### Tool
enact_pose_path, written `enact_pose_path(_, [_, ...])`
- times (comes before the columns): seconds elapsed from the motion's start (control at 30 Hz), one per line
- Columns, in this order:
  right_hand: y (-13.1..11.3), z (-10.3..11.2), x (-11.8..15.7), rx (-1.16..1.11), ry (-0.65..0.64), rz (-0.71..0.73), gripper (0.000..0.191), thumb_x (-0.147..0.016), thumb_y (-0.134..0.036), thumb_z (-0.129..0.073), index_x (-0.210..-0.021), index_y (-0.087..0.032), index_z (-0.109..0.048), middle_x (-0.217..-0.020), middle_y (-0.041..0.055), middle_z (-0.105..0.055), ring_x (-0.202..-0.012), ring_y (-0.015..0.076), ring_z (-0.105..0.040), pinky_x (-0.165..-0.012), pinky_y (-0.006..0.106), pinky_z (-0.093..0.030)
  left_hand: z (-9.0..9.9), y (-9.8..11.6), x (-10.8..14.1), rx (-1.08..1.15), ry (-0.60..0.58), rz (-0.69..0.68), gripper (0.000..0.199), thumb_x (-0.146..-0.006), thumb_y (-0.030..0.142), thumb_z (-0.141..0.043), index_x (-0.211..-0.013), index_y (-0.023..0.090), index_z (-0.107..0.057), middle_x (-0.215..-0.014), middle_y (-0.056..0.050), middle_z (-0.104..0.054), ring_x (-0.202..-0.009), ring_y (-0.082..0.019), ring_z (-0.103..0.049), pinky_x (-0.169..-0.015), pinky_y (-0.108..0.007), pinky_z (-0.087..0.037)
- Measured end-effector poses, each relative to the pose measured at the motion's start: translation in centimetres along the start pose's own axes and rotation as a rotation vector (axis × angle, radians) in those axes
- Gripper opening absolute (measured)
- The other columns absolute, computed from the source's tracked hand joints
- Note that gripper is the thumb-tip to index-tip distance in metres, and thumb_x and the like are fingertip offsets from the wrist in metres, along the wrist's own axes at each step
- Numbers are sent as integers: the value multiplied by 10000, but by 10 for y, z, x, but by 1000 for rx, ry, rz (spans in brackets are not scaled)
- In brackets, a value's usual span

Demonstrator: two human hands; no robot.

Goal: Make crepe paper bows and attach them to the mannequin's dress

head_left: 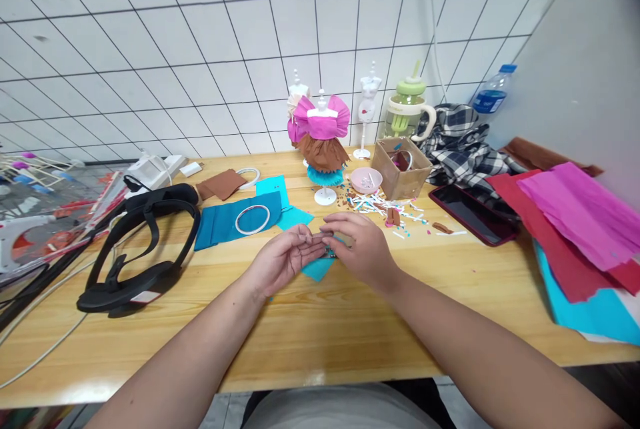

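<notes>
My left hand (287, 252) is turned palm up over the wooden table, its thumb and forefinger drawn together. From the other side, my right hand (363, 249) meets it, thumb and fingertips pinched close to the left fingers. Whatever lies between the fingertips is too small to make out. Beneath both hands shows a turquoise piece of paper (319, 270), partly covered by them. Just beyond stands a small white dress form in a paper dress (324, 139), with a pink top, brown skirt and turquoise hem.
Left are folded blue paper (217, 225), a tape roll (252, 220) and a black headset (145, 249). Behind stand a pink dish (367, 181), cardboard box (405, 175), paper scraps (380, 205) and green-lidded jug (407, 109). Right lie a phone (473, 212) and coloured sheets (580, 215).
</notes>
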State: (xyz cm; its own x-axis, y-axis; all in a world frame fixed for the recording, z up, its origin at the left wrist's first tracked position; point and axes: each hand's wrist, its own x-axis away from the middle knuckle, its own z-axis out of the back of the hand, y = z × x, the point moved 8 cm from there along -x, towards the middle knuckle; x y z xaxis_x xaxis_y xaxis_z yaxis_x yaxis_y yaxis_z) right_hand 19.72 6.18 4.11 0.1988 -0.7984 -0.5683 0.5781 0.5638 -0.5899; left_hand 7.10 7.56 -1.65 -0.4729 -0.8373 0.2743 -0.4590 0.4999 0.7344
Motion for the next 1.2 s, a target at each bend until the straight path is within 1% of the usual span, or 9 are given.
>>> enact_pose_path(0.13, [8, 4, -2, -112, 1, -47, 72, -817, -232, -673, -842, -243, -740, -999, 18, -728, -963, 176, -640, -905, 337, -456, -2, 0, 1, -68, -28, -22, 66, -781, 139, -609, -730, 147, -568, -838, -58, -731, -934, -187, -703, -945, -329, -508])
enact_pose_path(0.27, [18, 2, -5, -212, -75, -134, 64, -785, -199, -691, -806, -228, -743, -981, 26, -733, -952, 174, -647, -893, 322, -458, 5, 4, 1, -340, 22, -69, 108, -789, 251, -635, -768, 165, -572, -934, -67, -733, -912, -231, -708, -801, -352, -555])
enact_pose_path(0.33, [28, -4, -5, -214, -169, -201, 48, -766, -199, -698, -774, -216, -742, -914, 27, -736, -895, 174, -656, -840, 306, -470, 7, 13, 2, -635, 60, -184, 124, -794, 288, -632, -771, 169, -607, -1013, -87, -726, -917, -246, -702, -765, -359, -556])
enact_pose_path(0.47, [62, -16, 1, -200, -352, -411, 70, -755, -234, -687, -748, -190, -742, -765, 22, -726, -701, 158, -645, -642, 259, -465, -5, 32, 6, -1288, 72, -580, 122, -816, 279, -612, -842, 201, -703, -1070, -77, -723, -1014, -231, -660, -920, -385, -496])
enact_pose_path(0.57, [85, -6, 0, -77, -312, -477, 99, -766, -273, -676, -784, -213, -752, -775, 6, -731, -701, 150, -634, -633, 243, -445, -2, 38, 6, -1519, 155, -714, 158, -863, 280, -558, -906, 223, -699, -1072, -57, -722, -1019, -216, -652, -942, -387, -479])
enact_pose_path(0.7, [96, 10, -5, 307, -296, -422, 154, -813, -321, -613, -850, -282, -757, -891, -8, -735, -825, 171, -628, -682, 255, -416, 7, 35, 0, -1620, 193, -660, 239, -863, 341, -562, -1055, 206, -606, -1243, -96, -635, -1173, -257, -562, -1014, -455, -430])
enact_pose_path(0.9, [97, 7, -3, 511, -409, -423, 196, -848, -313, -559, -907, -296, -745, -967, -2, -732, -892, 174, -628, -689, 254, -406, -24, 4, -5, -1709, -62, -501, 235, -872, 400, -545, -994, 199, -556, -1514, -105, -369, -1453, -311, -166, -1123, -516, -288])
enact_pose_path(1.03, [96, 7, -3, 539, -413, -414, 215, -863, -323, -542, -939, -290, -740, -975, 21, -730, -886, 191, -633, -695, 273, -417, -43, -6, -17, -1703, -168, -500, 305, -869, 398, -556, -1078, 177, -577, -1429, -154, -475, -1439, -336, -201, -1147, -548, -182])
enact_pose_path(1.2, [97, 6, -2, 542, -426, -423, 204, -866, -306, -547, -929, -289, -740, -964, 24, -732, -875, 193, -636, -699, 274, -424, -43, -16, -38, -1672, -230, -510, 326, -870, 414, -551, -1090, 177, -591, -1402, -155, -507, -1421, -329, -248, -1156, -548, -65])
